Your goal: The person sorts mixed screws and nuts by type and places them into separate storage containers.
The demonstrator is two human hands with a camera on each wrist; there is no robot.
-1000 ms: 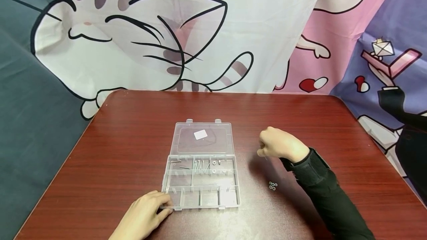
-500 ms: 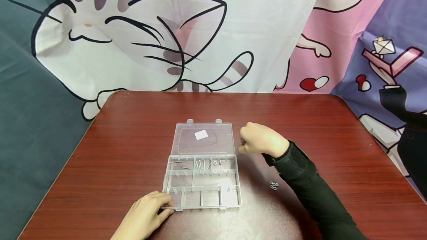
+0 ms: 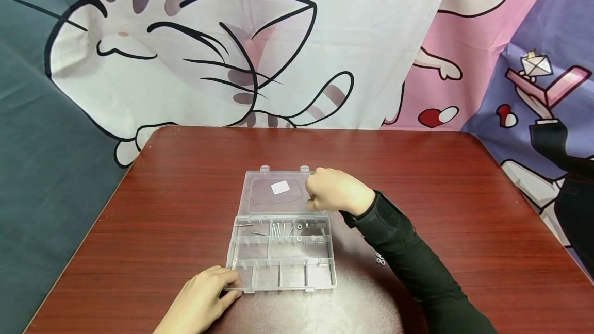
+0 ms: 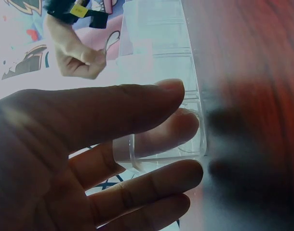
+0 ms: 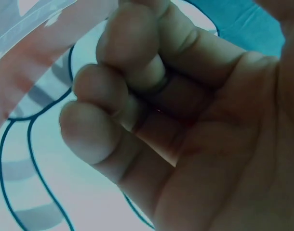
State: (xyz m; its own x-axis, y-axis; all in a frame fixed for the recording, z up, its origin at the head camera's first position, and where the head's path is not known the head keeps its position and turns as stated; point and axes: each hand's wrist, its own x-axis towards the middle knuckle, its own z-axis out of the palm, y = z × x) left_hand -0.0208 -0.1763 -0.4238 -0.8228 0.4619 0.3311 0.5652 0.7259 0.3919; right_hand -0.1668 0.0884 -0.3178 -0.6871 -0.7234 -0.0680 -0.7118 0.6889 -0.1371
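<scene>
Where the printed cloth [image 3: 297, 45] hangs, well past all the fingers, cat outlines show on white. Table [image 3: 181, 184]: red-brown, woodgrain, runs beneath the fingers. Clear plastic box [image 3: 299, 250] sits open on it, its near-left corner at the left fingers [image 4: 178, 175]. Thin see-through walls, a bit of glare, low dividers in three rows; four small compartments along the row nearest those fingers. Lid [image 3: 260, 197] is folded back, same clear plastic, two tabs at its far edge, right side below the right fingers [image 5: 91, 132]. Dark sleeve [image 3: 408, 251] trails back from them. Left hand [image 3: 201, 295] grips the box corner, index finger visible through the plastic. Right hand [image 3: 336, 189] has its fingers curled toward the palm; cannot tell if they pinch anything, tips partly hidden. White label [image 3: 280, 187]: crooked, on the lid, left of the right fingers. Slim metal pieces [image 3: 277, 230]: silvery, in the far row, nearer the person than the right fingers; several lengthwise in the middle compartment, a couple crosswise in the left. Metal rings [image 3: 380, 259]: small, pale, clustered on the table beside the sleeve, well short of the right fingers.
</scene>
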